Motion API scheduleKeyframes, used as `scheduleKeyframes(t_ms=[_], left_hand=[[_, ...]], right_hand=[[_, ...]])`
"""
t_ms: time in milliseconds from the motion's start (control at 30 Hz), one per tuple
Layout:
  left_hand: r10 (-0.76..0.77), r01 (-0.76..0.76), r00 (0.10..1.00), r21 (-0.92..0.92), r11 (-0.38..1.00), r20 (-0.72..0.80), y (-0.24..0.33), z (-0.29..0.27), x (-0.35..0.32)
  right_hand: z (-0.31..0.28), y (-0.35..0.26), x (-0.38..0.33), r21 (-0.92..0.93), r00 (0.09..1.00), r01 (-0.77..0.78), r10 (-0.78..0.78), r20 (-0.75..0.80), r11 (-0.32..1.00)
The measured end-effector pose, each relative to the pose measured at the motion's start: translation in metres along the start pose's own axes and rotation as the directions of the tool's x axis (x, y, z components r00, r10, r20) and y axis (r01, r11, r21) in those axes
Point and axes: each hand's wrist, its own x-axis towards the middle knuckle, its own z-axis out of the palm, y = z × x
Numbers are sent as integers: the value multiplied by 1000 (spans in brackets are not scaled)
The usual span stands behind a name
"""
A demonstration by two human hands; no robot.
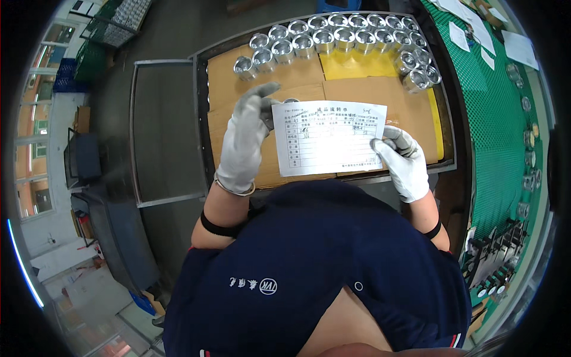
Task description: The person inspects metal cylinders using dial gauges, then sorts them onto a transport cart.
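Note:
A white printed paper form (330, 149) with a ruled table and some handwriting is held up over the cardboard-lined cart. My right hand (405, 163), in a white glove with grey fingertips, pinches its right edge between thumb and fingers. Just off the form's left edge is my left hand (245, 134), gloved the same way. Its index finger stretches toward the right and the other fingers are bent close to the paper's upper left corner, partly hidden. Behind the form, the rim of one metal cylinder (291, 101) peeks out above its top edge.
Several shiny hollow metal cylinders (323, 40) stand in rows along the cart's far side and far right corner. Cardboard sheets (238, 89) and a yellow sheet (363, 64) line the cart. A metal frame (135, 131) juts out left. On the right runs a green-matted bench (491, 119) with papers and gauges.

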Motion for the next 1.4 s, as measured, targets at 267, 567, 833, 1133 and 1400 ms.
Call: scheduleKeyframes(t_ms=[267,567,833,1133,1400], left_hand=[[-141,194,916,-107,975,375,-24,39,-6],[-351,440,701,12,898,621,-53,118,24],[-312,271,895,165,948,320,-75,213,74],[-328,334,943,124,935,-60,-68,321,90],[-394,380,892,-103,919,-223,-41,361,102]], right_hand=[[-39,-20,-51,-11,956,55,-56,-289,998],[-98,-16,-79,-96,913,85,-116,-391,992],[-282,-34,-13,-239,940,69,-144,-311,969],[-495,-45,200,-126,944,-93,47,-327,988],[-572,-17,420,139,780,-236,273,-564,962]])
